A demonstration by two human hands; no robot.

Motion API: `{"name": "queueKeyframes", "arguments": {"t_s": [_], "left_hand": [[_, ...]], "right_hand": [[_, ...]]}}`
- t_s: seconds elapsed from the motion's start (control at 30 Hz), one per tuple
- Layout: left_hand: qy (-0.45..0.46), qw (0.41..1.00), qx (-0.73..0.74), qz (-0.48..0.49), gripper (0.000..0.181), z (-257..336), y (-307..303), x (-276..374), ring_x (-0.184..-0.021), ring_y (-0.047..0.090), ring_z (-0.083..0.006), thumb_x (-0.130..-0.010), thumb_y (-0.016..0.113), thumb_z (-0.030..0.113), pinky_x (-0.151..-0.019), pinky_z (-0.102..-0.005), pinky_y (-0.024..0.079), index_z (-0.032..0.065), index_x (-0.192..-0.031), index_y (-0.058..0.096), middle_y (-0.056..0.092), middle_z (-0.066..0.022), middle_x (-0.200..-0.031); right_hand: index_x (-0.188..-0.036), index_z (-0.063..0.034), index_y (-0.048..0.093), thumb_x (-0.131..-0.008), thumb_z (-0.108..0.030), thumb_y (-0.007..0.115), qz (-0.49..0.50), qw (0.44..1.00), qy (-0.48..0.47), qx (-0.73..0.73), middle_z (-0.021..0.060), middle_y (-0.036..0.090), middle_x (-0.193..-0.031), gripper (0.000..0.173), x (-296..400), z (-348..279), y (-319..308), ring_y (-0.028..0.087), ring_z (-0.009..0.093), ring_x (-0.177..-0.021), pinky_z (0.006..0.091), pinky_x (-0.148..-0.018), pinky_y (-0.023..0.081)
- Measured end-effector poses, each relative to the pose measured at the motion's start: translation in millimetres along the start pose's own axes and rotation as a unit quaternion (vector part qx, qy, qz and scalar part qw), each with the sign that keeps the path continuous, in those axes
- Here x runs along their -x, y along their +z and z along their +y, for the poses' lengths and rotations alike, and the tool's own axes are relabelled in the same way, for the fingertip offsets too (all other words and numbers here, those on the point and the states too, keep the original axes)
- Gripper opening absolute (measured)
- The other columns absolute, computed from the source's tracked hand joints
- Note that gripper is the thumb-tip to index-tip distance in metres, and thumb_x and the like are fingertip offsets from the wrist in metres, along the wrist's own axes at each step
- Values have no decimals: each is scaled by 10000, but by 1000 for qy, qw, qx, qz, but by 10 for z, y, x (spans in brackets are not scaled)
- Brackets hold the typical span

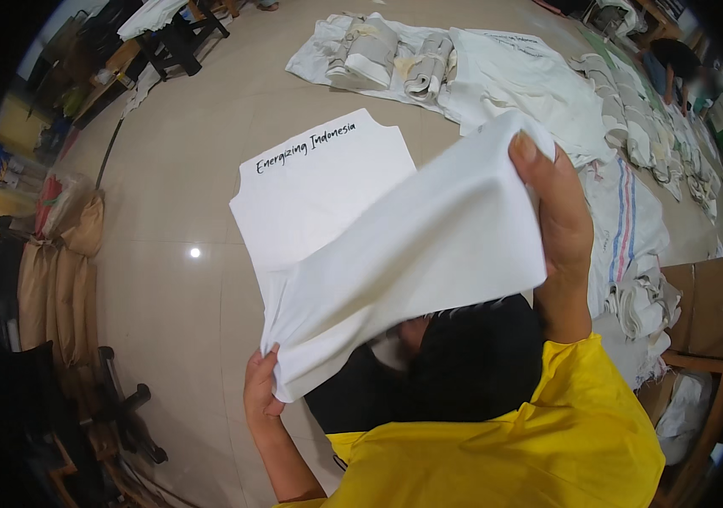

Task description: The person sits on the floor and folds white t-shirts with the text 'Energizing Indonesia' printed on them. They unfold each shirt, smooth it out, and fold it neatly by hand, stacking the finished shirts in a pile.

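A white fabric piece (412,235) is stretched between my two hands, its surface creased. My left hand (264,384) grips its lower left corner. My right hand (558,209) pinches the other end between thumb and fingers, higher up and to the right. Beyond it, on the tiled floor, lies a white cut garment panel (323,197) with a shaped top edge and a line of black script print. The held fabric hides the panel's lower right part.
Tied fabric bundles (367,51) and white printed pieces (520,82) lie at the top. More rolls (609,108) and a woven sack (628,216) lie to the right, above a cardboard box (704,305). Brown bags (56,298) and a chair base (126,406) stand left. Another person (676,60) bends at upper right.
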State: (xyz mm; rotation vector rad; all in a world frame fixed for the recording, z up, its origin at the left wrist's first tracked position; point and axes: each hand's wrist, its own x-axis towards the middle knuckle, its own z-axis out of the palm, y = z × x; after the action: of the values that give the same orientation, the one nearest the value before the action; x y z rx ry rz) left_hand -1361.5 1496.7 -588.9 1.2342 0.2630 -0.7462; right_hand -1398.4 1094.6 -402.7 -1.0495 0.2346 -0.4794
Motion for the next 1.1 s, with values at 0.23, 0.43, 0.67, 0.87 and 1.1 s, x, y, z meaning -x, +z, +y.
{"name": "queueKeyframes", "arguments": {"t_s": [0.23,0.43,0.67,0.87,1.1], "left_hand": [[2,993,89,83,423,283,-155,35,-1047,685,-252,-1021,574,282,-895,-372,570,-58,-1273,566,675,-178,-1206],[52,979,183,67,428,634,-539,-720,-1129,650,-261,-1053,487,333,-988,-435,538,-9,-1291,585,661,-123,-1264],[298,931,-170,127,477,1900,-1091,-1930,-1234,567,-284,-1039,501,332,-1093,-396,449,40,-1416,509,584,-112,-1348],[325,925,-36,191,605,3043,-543,-1341,-1282,502,-271,-1019,519,449,-1041,-390,446,56,-1474,451,484,-125,-1436],[258,935,-153,190,616,2174,-27,-727,-1279,524,-286,-1076,360,475,-1101,-423,399,-20,-1421,482,529,-158,-1417]], "right_hand": [[-1049,-57,659,-1015,-205,590,11,993,-13,-118,49,715,-898,167,-276,1,-389,710,147,-778,309,-720,600],[-1173,-20,604,-1017,-188,579,117,974,40,-189,108,672,-1098,230,-1297,534,-674,667,227,-1022,378,-954,553],[-1126,-119,570,-1056,-265,470,72,991,39,-107,35,621,-1026,190,-2341,484,-370,616,177,-918,403,-718,533],[-1132,-104,561,-1066,-310,461,-14,988,-133,-72,30,620,-1019,238,-2034,-117,-144,588,160,-927,407,-799,486],[-1230,-41,574,-1058,-321,498,71,994,-83,6,40,626,-1110,338,-768,277,-852,565,128,-992,310,-896,452]]}}
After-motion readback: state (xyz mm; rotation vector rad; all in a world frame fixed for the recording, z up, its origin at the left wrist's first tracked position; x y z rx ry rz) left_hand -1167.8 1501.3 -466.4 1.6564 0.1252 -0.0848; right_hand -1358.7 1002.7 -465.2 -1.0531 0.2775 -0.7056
